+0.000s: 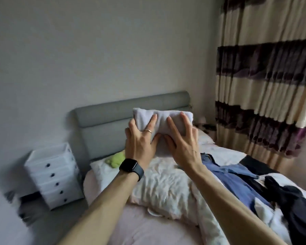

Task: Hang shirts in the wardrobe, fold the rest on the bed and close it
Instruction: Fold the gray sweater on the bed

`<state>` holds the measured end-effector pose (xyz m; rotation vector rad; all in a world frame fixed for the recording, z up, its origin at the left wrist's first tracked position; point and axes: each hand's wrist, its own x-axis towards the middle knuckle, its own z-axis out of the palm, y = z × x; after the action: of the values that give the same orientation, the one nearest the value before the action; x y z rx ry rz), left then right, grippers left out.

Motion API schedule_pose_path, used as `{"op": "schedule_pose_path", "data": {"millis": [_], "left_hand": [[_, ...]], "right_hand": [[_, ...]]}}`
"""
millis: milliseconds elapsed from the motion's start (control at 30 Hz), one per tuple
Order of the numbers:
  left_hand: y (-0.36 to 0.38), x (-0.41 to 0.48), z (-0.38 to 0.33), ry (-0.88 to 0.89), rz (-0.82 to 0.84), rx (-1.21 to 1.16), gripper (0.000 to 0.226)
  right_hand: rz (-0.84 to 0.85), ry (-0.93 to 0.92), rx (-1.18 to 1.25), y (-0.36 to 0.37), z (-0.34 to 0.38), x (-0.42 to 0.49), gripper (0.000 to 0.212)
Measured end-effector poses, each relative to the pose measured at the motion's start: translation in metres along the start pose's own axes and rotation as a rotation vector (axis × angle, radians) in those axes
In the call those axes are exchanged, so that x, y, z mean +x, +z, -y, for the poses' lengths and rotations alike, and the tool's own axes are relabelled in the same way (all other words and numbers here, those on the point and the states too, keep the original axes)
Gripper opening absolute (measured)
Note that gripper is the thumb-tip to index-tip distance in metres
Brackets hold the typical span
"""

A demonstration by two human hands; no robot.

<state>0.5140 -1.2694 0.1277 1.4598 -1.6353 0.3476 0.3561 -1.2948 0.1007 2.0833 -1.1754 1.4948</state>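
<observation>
Above the pillow (166, 184), folded pale towel (163, 118) held up.
Left hand (140, 138) and right hand (183, 145) grip it, fingers (153, 121) spread; I'd lower it flat so folds hold.

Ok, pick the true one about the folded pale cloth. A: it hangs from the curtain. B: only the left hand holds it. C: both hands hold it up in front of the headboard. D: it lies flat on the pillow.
C: the left hand and the right hand both grip the folded pale cloth, up in front of the grey headboard.
</observation>
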Motion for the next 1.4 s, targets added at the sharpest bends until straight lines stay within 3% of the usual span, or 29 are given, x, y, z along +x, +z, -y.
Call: {"op": "schedule_pose_path", "data": {"millis": [267,433,800,1033,1400], "left_hand": [[-0.208,-0.025,0.064,-0.153,-0.339,0.424,0.066],[-0.329,-0.075,0.086,-0.235,-0.469,0.705,0.067],[-0.573,-0.215,0.103,-0.537,-0.552,1.245,0.062],[-0.681,-0.257,0.164,-0.715,-0.546,1.351,0.061],[-0.827,-0.264,0.364,-0.978,-0.458,1.268,0.062]], "right_hand": [[-0.085,-0.253,0.457,0.031,0.2,0.063,0.045],[-0.124,-0.366,0.701,0.036,0.328,0.061,0.046],[0.074,-0.498,1.267,-0.011,0.617,0.004,0.052],[0.212,-0.604,1.368,0.0,0.762,-0.008,0.052],[0.438,-0.75,1.187,0.108,0.989,0.009,0.057]]}}
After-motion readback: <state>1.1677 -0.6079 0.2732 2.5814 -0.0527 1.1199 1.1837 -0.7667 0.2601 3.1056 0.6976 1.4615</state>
